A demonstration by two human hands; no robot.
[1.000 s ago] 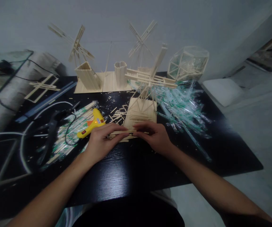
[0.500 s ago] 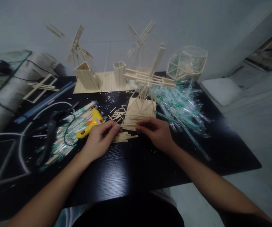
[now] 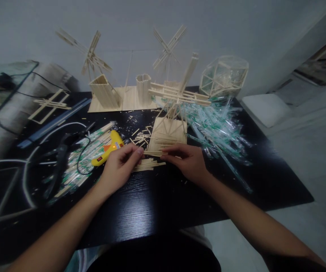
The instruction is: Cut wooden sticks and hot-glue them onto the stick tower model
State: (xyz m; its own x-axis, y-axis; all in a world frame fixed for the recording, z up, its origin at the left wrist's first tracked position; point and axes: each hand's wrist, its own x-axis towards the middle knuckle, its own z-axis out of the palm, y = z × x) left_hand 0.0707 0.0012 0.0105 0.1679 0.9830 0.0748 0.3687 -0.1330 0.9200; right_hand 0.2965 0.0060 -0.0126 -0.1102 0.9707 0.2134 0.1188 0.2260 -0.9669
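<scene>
Thin wooden sticks [image 3: 153, 153] stretch between my two hands, low over the front of a stick-built base. My left hand [image 3: 123, 160] pinches their left end between thumb and fingers. At the other end, my right hand [image 3: 184, 160] holds them with its fingertips. How many sticks there are I cannot tell. Just beneath lies a small pile of cut sticks [image 3: 148, 164] on the black table. The base [image 3: 168, 126] carries a windmill model [image 3: 178, 94] with crossed stick blades. Beside my left hand rests a yellow glue gun [image 3: 110, 149].
Packaged sticks [image 3: 80, 162] lie at left near a white cable [image 3: 25, 177]. Clear and green plastic wrappers [image 3: 219, 124] heap up at right. Further stick models [image 3: 106, 90] stand along the wall, with a round stick frame [image 3: 223, 75] at back right. Short offcuts [image 3: 141, 136] are scattered mid-table.
My right hand has dipped slightly, and its fingers have shifted along the sticks. The sticks sit a little lower and more angled. My left hand has barely moved.
</scene>
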